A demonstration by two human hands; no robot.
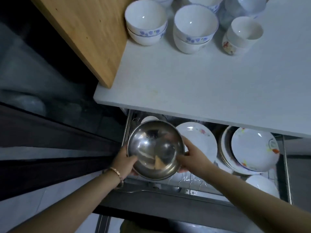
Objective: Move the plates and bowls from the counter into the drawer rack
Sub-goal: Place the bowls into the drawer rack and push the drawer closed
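Left hand (pixel 125 161): curled round the near-left rim of the steel bowl (pixel 155 149), thumb on the rim, fingers underneath and mostly out of sight.
Right hand (pixel 190 157): gripped the bowl's right rim, thumb on the edge, fingertips showing below the bowl.
Left wrist: wore a thin bracelet (pixel 116 171).
Steel bowl: held between both hands, tilted with its mouth towards the camera, over the left end of the drawer rack (pixel 287 165).
Rack contents: a white plate (pixel 200 138) stood on edge just right of the bowl; a plate stack (pixel 254 148) leaned further right; a white bowl (pixel 262 184) sat at the near-right corner.
Bench (pixel 185 78): carried two pairs of nested blue-flowered bowls (pixel 146 25) (pixel 193 29) and stacked cups (pixel 242 35), beside a wooden board (pixel 87 31).
Hidden: a white piece (pixel 149 118) behind the steel bowl showed only its top; the rack's back lay under the bench.
Cut off: more bowls at the top edge.
Unclear: the dark area on the left was blurred.
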